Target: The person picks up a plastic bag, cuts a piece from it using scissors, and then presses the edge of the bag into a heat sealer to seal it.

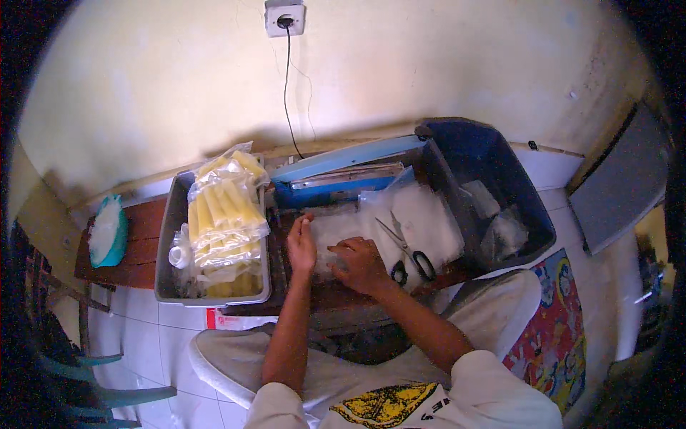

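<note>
My left hand (303, 244) stands edge-on at the left side of a clear plastic bag (335, 228); whether its fingers grip the film is not visible. Over the lower part of that bag, my right hand (362, 265) is bent, fingers pointing left, slightly blurred. To the right lies a stack of clear plastic bags (423, 214). Black-handled scissors (404, 249) rest on the stack, blades partly apart. Just behind the bags is a blue impulse sealer (343, 185) with a light blue top arm.
At left, a grey plastic tub (161, 268) holds bagged yellow sticks (225, 214) and a white roll (179, 257). A dark blue bin (528, 187) with plastic scraps stands at right. A teal basket (115, 252) sits on the wooden bench (144, 225). A cord (288, 80) runs down from the wall socket.
</note>
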`<act>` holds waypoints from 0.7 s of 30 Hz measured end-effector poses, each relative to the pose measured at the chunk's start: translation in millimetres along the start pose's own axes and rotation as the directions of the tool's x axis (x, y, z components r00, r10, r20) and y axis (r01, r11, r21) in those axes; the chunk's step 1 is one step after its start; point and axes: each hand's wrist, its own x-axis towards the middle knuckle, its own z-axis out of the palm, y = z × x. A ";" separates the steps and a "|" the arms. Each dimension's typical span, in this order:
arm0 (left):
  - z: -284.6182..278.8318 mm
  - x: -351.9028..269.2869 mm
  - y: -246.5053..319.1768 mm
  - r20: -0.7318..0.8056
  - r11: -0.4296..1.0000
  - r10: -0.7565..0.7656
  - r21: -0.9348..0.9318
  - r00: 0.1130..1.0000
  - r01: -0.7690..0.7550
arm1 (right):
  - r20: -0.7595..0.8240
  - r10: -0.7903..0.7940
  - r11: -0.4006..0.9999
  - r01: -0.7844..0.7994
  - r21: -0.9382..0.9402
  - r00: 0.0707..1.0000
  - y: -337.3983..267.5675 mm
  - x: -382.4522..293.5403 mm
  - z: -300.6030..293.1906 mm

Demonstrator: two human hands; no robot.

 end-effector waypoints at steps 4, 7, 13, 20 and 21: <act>2.7 -1.1 -4.9 -0.016 1.000 0.025 0.006 1.000 -0.025 | 0.080 -0.076 0.990 0.085 -0.116 0.994 7.6 -6.0 7.8; 0.7 -1.9 -11.4 -0.017 0.998 0.051 0.049 0.999 -0.050 | 0.147 -0.099 0.972 0.127 -0.196 0.984 10.4 -13.9 22.1; 9.2 -12.8 -5.3 -0.039 0.961 0.137 0.246 0.990 -0.124 | 0.151 -0.111 0.985 0.129 -0.111 0.982 13.1 -16.1 31.1; 28.7 -28.1 11.1 0.217 0.766 0.323 0.512 0.921 -0.389 | -0.095 0.204 0.974 -0.212 -0.076 0.974 37.5 -28.4 -25.6; 33.0 -30.1 15.8 0.281 0.716 0.317 0.555 0.906 -0.423 | -0.093 0.209 0.973 -0.217 -0.084 0.973 35.6 -35.6 -42.4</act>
